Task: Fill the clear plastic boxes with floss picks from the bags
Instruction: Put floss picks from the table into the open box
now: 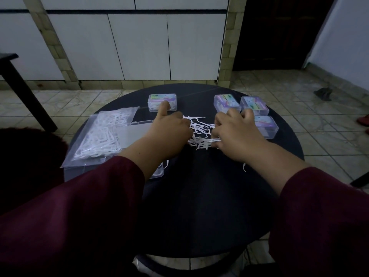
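Note:
A loose heap of white floss picks (199,132) lies in the middle of the round black table (199,196). My left hand (169,128) reaches into the heap's left side with fingers curled into the picks and one finger raised. My right hand (235,128) grips picks at the heap's right side, fingers curled. A clear bag of floss picks (103,134) lies at the left. Closed clear boxes with coloured labels stand at the back: one at the left (162,102), three at the right (226,102) (254,105) (266,126). Another clear box (158,172) peeks out under my left forearm.
Two stray picks lie on the table, one by the near box (166,163) and one below my right wrist (244,167). A dark table leg (26,92) stands on the tiled floor at the left. White cabinet panels (139,47) line the far wall.

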